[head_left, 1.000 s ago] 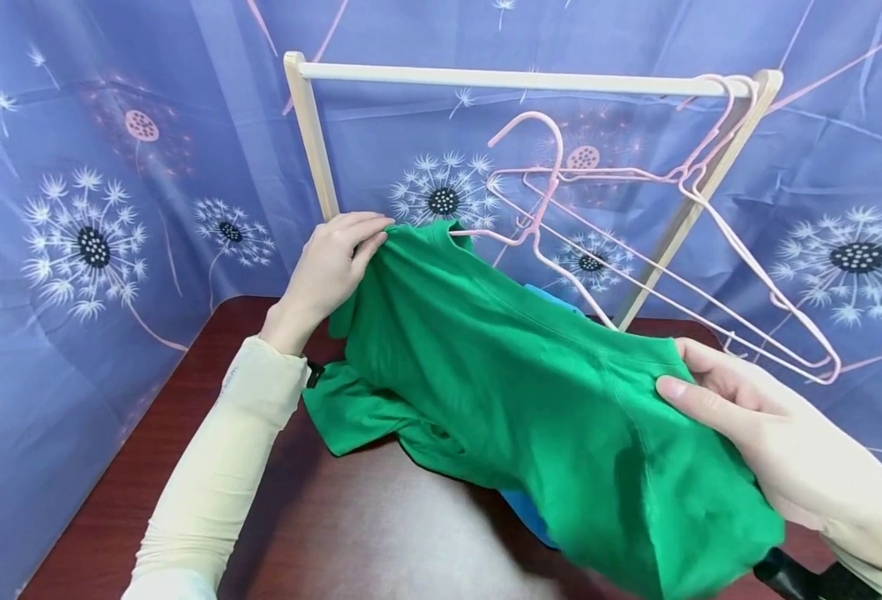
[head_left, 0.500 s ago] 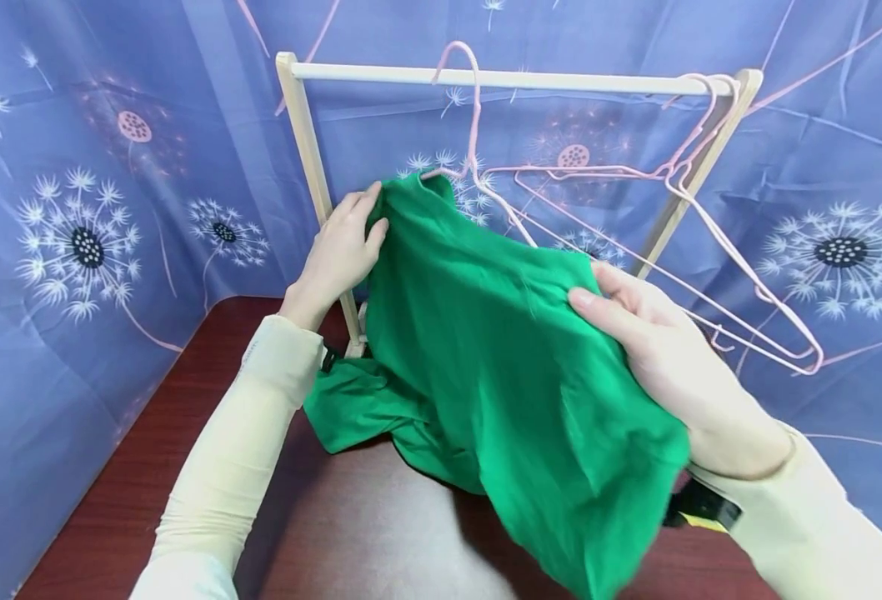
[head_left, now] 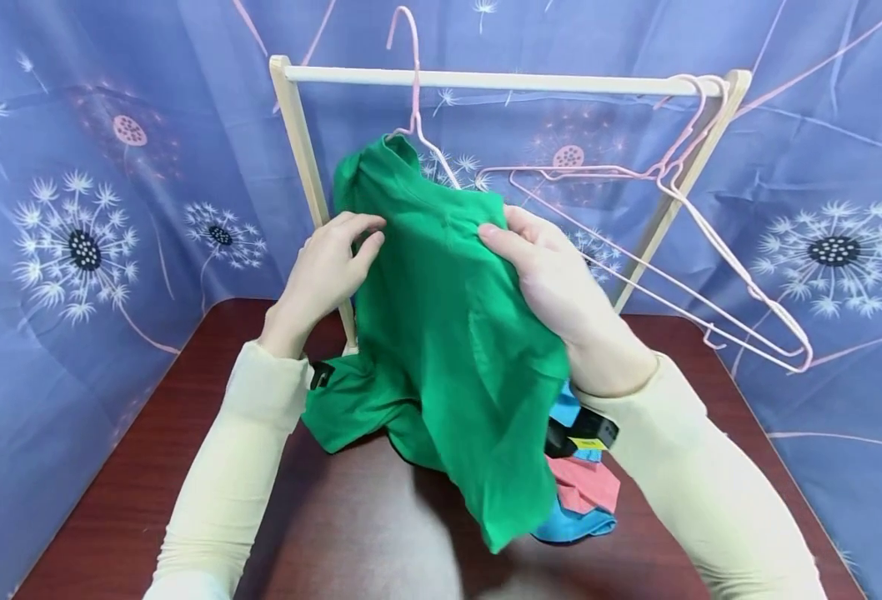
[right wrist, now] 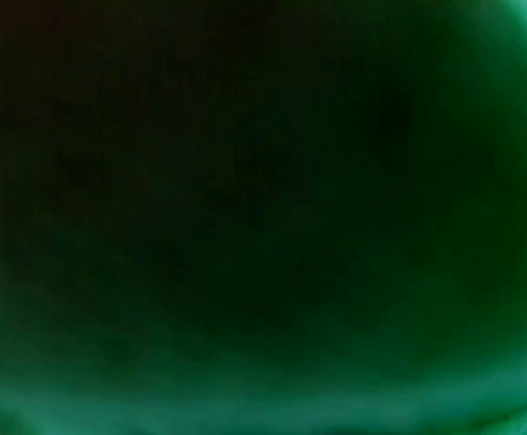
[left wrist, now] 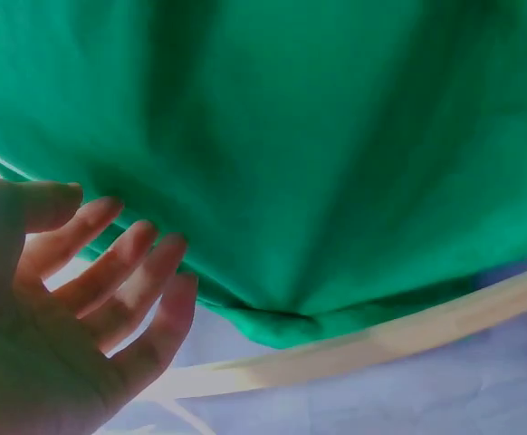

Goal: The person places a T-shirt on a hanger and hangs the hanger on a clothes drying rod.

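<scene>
Apparently worked shirt [head_left: 441,333] at frame centre onto hanger [head_left: 415,100], pinching its edge with right hand [head_left: 553,275] and keeping left hand [head_left: 327,260] relaxed, empty; next probably needed to tuck hanger's exposed side inside.

Shirt [head_left: 441,292]: matt cloth, softly creased. Hanger [head_left: 415,107]: smooth, looks plastic-coated. Posts [head_left: 303,142]: pale wood, matt. Rail [head_left: 523,81]: smooth, painted-looking. Counter [head_left: 163,450]: wood-grained, glossy, throwing back light. Curtain [head_left: 163,42]: smooth cloth, wrinkled, slight sheen.

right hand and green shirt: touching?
Touching. The head view shows the right hand pinching the green shirt near its upper edge, thumb pressed on the cloth.
</scene>
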Tool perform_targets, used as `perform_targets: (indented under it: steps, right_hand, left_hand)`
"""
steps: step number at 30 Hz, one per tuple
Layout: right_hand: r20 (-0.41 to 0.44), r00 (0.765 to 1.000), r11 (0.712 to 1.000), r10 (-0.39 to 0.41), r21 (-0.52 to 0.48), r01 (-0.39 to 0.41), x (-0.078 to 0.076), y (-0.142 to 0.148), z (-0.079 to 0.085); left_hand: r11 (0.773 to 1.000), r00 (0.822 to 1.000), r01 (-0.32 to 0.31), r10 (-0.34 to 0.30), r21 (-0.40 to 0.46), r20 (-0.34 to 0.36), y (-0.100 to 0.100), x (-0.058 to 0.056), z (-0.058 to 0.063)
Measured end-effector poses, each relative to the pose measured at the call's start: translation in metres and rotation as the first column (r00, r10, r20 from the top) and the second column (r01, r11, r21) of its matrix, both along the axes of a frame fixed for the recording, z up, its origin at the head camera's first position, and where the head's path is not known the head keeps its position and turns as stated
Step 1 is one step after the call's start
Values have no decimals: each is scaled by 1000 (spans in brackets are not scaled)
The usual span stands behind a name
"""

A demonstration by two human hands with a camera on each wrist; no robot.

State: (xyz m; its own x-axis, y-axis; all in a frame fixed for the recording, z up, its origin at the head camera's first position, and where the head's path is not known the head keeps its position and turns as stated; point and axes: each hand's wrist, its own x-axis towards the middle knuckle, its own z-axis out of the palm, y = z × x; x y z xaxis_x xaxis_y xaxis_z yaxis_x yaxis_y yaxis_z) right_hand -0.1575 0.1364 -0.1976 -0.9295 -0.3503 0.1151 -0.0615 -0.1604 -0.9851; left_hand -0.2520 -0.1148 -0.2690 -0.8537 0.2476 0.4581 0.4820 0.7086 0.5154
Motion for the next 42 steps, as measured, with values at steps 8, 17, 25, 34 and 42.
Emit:
perform_targets:
  steps: [8,17,25,34,42]
  right_hand:
    - [-2,1000,999,6,40,-6,-10,-32,2]
    - [63,997,999,39,-19,-38,-12,-67,-2]
    - [114,993,1000,-20,-17,22,-18,-87,-21]
    - [90,995,998,-33,-51,37,-15,-98,-38]
    - [58,998,997,20,-76,-15,-12,-97,-43]
  left_hand:
    - [998,998,44,-42,42,-38,-1,29,-12]
    - [997,992,28,-18,76,-122,-12,38,-22]
    - [995,994,0,11,103,-106,-23,47,-28]
    - [991,992,-19,35,129,-124,-28,59,-34]
    - [979,969,39,11,200,-246,-20,78,-29]
